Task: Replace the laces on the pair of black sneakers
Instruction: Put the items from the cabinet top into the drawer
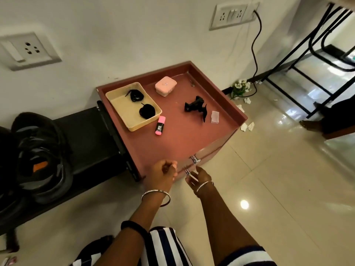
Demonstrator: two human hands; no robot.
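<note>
- The black sneakers (36, 156) sat left on the low shelf, seemingly untouched.
- The laces (147, 111) lay coiled in the tray (123, 104) inside the open drawer (172, 143).
- The left hand (163, 174) gripped the drawer's near rim; the right hand (199, 177) was beside it, grasp unclear.

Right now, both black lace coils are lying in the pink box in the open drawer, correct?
Not quite. The head view shows both black lace coils lying in the yellow tray in the open drawer, not in the pink box, which stands beside the tray.
</note>
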